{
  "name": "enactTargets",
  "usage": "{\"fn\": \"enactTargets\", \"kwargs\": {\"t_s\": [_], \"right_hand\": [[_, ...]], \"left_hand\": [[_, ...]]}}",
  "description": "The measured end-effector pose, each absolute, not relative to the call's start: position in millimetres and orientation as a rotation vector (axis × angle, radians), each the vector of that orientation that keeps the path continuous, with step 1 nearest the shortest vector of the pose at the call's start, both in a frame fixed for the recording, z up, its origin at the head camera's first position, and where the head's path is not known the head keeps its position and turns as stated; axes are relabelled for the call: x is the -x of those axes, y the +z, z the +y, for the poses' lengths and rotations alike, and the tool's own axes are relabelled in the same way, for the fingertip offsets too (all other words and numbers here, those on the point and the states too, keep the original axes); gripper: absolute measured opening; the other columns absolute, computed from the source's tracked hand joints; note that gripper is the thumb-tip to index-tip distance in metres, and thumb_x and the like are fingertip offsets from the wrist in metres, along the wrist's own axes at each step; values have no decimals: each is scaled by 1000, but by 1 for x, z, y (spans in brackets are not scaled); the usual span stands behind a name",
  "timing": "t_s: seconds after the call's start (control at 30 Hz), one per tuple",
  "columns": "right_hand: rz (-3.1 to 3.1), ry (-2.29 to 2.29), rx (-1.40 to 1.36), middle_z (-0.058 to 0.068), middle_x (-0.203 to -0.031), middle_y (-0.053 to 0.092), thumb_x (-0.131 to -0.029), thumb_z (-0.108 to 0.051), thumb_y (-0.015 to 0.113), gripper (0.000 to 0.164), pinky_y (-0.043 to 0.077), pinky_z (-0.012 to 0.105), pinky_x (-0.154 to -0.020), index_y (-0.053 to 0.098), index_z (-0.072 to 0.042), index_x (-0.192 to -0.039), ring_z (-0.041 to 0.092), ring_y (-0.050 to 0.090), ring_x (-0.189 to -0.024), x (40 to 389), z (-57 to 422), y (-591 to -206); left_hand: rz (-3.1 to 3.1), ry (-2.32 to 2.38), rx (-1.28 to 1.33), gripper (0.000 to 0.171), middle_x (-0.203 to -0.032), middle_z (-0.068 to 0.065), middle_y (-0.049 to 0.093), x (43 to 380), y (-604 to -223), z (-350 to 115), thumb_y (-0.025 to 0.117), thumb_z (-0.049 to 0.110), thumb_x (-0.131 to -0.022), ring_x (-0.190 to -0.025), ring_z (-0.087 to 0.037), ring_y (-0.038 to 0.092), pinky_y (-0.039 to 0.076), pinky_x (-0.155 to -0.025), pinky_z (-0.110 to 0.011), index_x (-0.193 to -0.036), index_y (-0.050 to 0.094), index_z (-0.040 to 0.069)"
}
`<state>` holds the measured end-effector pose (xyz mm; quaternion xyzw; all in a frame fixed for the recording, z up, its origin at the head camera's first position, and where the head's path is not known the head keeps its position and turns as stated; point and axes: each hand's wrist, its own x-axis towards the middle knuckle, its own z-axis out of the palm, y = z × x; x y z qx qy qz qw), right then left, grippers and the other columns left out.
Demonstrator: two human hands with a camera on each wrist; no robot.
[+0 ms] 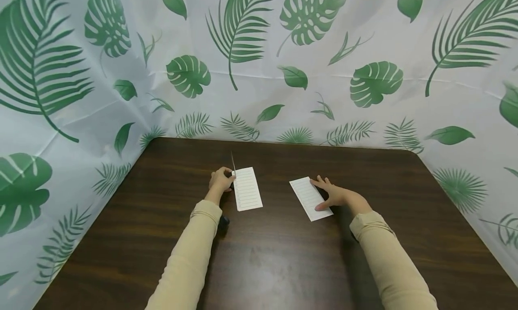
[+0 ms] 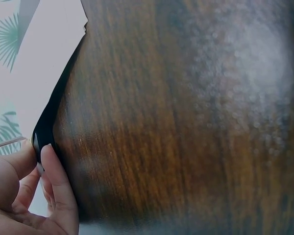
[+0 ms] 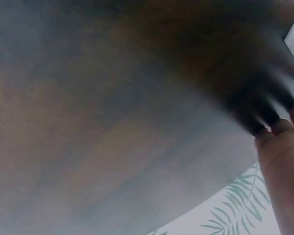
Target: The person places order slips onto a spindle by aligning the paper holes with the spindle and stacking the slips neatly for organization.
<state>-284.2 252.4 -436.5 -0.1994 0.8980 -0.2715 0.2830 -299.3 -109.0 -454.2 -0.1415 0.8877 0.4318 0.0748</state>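
In the head view, a white lined card lies left of the table's middle. My left hand is at its left edge. Between that hand's thumb and fingers, the left wrist view shows a small black object against the card's edge. A thin grey strip sticks out from the hand toward the back; the object's kind is unclear. Farther right lies a second lined card, tilted. Over its right side spreads my right hand, thumb on the card and fingertips near its upper corner.
The dark wood-grain table has a slight shine at the front. A white sheet with green leaf prints hangs behind it and along both sides. A small black item shows beside the left sleeve.
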Motion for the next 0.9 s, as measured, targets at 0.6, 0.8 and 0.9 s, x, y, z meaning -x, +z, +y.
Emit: {"fn": "enactTargets", "kwargs": {"t_s": [0.6, 0.8, 0.9], "right_hand": [[2503, -670, 555, 32, -152, -8, -87, -32, 67, 91, -3, 69, -111, 10, 2, -149, 52, -13, -138, 276, 245, -436], [2562, -635, 577, 36, -151, -4, -91, -32, 61, 83, 0, 70, -110, 14, 7, -147, 56, -9, -136, 277, 246, -442], [2568, -619, 584, 36, -151, -5, -94, -34, 56, 79, 0, 70, -111, 13, 6, -147, 55, -10, -137, 278, 246, -446]], "left_hand": [[2658, 1289, 435, 30, -137, -25, 36, 299, -452, -111, 56, 22, -95, -110, -45, 48, 53, -49, -18, -123, 54, 11], [2666, 1293, 435, 31, -136, -25, 37, 300, -453, -106, 56, 23, -95, -99, -39, 53, 53, -49, -18, -124, 54, 11], [2676, 1291, 442, 30, -135, -24, 38, 299, -454, -105, 56, 23, -95, -99, -39, 54, 53, -49, -18, -123, 54, 11]]}}
